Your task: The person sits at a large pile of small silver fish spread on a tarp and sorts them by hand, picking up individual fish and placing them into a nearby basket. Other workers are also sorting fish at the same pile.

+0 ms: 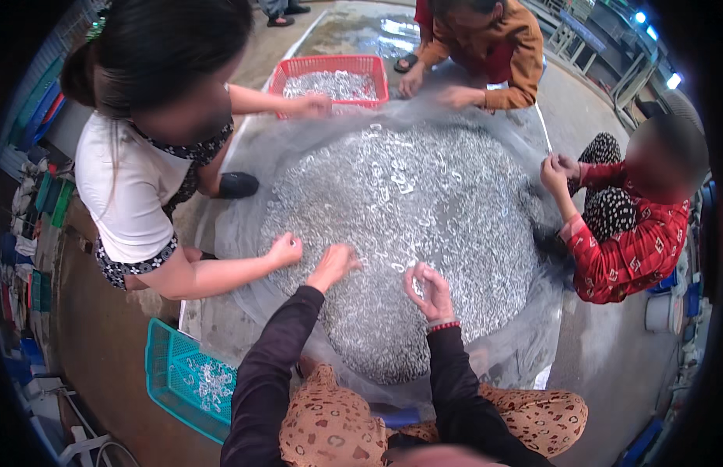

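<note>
Apparently you are at the picking step, singling out pale loops (400,187) from the heap (470,233) of small silvery bits; the next move seems to call for a light fingertip pinch on one loop, leaving the bits around it behind. Your left grip (336,266) is low over the near left part of the heap, fingers pointing down and blurred, so whether they are together on a piece cannot be told. Your right grip (428,289) is at the near middle, half curled, with some space between thumb and fingers; you cannot tell from this view whether the tips meet or pinch anything. The loops lie scattered on the heap, thickest beyond your hands. Under the heap spreads a see-through sheet (249,294). Further out, a green basket (164,383) sits at your lower left with loops inside, and a red basket (383,78) with more stands across the heap. Co-workers sit or lean in at left, across and right, one hand (285,251) from the left close beside your left grip.
</note>
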### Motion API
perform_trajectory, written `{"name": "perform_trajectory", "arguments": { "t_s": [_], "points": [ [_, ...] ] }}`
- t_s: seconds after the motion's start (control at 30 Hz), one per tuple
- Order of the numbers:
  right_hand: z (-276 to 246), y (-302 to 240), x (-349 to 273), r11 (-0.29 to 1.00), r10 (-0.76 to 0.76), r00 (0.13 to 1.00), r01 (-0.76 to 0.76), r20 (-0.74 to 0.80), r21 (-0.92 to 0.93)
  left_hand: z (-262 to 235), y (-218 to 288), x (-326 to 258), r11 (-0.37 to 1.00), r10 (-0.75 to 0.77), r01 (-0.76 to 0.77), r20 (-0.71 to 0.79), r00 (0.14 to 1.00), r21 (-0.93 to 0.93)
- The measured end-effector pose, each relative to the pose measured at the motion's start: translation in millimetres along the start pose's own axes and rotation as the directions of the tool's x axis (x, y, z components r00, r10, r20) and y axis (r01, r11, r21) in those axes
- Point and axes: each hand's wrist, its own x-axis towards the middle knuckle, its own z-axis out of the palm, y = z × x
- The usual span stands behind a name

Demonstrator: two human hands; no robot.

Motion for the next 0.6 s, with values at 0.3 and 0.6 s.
{"name": "perform_trajectory", "arguments": {
  "t_s": [0.3, 0.6],
  "points": [
    [18.7, -5.0, 0.9, 0.993, -0.054, 0.998, 0.051, -0.023, -0.108, -16.6, 45.4, -20.7, 0.942, -0.014, 0.006, 0.021, 1.000, 0.335],
    [-1.7, 2.8, 9.3, 0.912, 0.065, 0.993, -0.019, -0.101, 0.409, 15.9, -9.0, -18.3, 0.957, -0.086, 0.074, 0.029, 0.996, 0.281]
  ]
}}
